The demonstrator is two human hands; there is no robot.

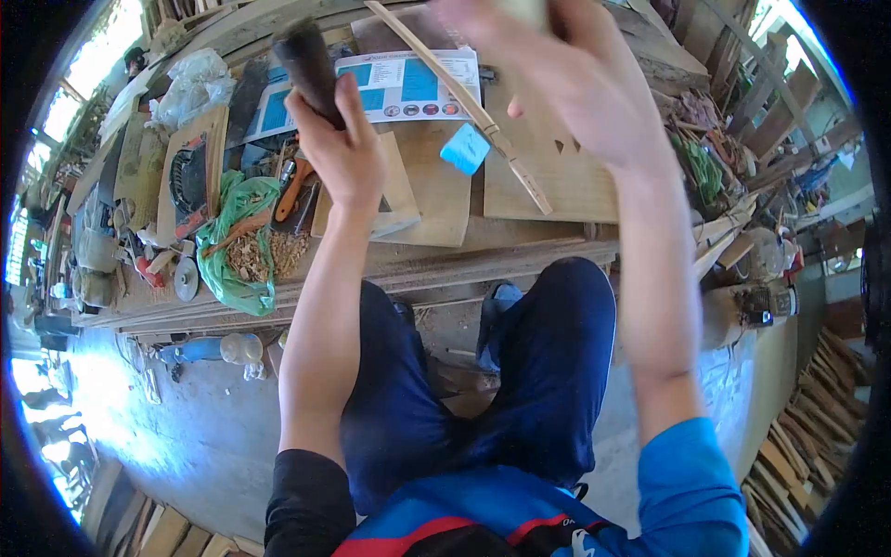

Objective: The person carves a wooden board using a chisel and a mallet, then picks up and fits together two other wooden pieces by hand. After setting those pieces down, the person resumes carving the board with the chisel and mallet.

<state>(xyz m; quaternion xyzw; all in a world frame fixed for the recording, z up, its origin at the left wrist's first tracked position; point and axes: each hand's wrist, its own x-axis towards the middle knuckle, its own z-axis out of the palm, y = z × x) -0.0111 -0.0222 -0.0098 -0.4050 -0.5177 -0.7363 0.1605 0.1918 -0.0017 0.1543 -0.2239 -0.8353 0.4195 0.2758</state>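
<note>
A: What's the left hand [345,153] got?

B: A dark tapered piece [309,67], looks like horn or dark wood. Fingers wrapped tight round its lower end, fully closed on it; the wider blunt end sticks up & away, toward the far side of the bench [445,265]. It's held up in the air, left of centre, above the tools.

A: How'd it handle, you reckon?

B: Stiff, solid, prob. fairly light for one hand. Surface looks smooth, maybe a bit slick, so a full fist round the narrow end makes sense. Doesn't look fragile.

A: Right hand [571,79]?

B: Raised high on the right, blurred. Fingers curled, something pale at the fingertips by the top edge, but can't tell what it is or whether it's really pinched. Can't call that grip.

A: What's under the hands?

B: A long thin wooden strip [464,102] lying diagonally across a flat board [548,181], a small blue card [465,148] just left of it, a printed sheet [408,85] farther back. To the left, a green bag [239,246] with wood shavings & an orange-handled tool [295,186] near it. Knees in dark blue trousers on the near side.
</note>
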